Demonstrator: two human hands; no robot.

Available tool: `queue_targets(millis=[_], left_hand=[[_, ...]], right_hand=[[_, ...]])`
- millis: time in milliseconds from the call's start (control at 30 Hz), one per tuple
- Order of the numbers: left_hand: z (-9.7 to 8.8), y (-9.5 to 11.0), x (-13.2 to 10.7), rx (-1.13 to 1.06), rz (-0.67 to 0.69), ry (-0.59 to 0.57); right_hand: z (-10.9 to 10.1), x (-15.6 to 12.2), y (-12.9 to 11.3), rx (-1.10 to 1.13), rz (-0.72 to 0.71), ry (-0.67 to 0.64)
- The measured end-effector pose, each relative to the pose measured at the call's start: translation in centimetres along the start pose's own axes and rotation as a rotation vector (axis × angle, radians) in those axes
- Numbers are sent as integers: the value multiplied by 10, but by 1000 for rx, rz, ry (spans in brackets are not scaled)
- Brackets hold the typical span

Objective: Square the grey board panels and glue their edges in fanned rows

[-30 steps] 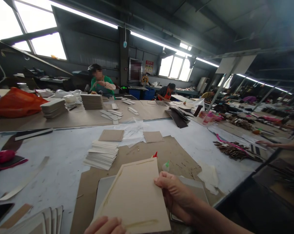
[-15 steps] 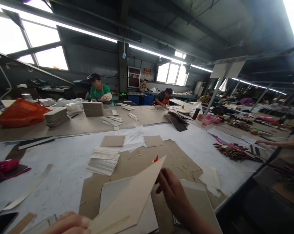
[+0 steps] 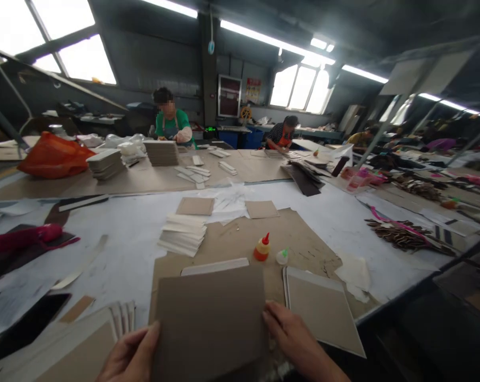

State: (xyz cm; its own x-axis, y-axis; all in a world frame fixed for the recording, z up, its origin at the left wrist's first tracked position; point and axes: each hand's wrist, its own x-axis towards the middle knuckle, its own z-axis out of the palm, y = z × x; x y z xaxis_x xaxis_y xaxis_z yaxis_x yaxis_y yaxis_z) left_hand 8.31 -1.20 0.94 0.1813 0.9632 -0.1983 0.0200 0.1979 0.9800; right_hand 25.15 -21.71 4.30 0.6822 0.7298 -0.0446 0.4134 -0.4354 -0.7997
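A flat grey-brown board (image 3: 211, 318) is held up in front of me, its plain face towards me. My left hand (image 3: 134, 353) pinches its left edge, thumb on the face. On the opposite edge, my right hand (image 3: 293, 337) grips with its fingers closed. Behind the board's top edge shows a strip of a white-faced piece (image 3: 216, 266); the board hides the remainder. To the right of my right hand lies a small stack of pale-edged boards (image 3: 323, 305). More boards (image 3: 88, 345) are fanned out beside my left hand.
Past the board stand a red-capped glue bottle (image 3: 261, 248) and a small green-tipped bottle (image 3: 282, 257). A stack of white strips (image 3: 183, 234) lies further left. A dark phone-like slab (image 3: 33, 323) rests at left. Co-workers (image 3: 174, 122) sit across the table.
The board was tilted with its pale face showing; now it is upright, darker face towards me. My right hand has moved down to its right edge. The view has tipped downward, revealing the bottles.
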Motion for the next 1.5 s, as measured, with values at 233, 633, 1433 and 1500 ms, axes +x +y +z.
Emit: queue_targets(millis=[233,633,1433,1500], left_hand=[[18,-10,10,170,-35,-232],[26,-37,50,388,-28,-299],[25,-37,50,582,148,-342],[21,-35,48,569,189,-362]], right_hand=[[6,33,40,-205,184,34],[28,45,46,-146,320,6],[47,37,58,-336,248,71],[48,33,54,-322,229,49]])
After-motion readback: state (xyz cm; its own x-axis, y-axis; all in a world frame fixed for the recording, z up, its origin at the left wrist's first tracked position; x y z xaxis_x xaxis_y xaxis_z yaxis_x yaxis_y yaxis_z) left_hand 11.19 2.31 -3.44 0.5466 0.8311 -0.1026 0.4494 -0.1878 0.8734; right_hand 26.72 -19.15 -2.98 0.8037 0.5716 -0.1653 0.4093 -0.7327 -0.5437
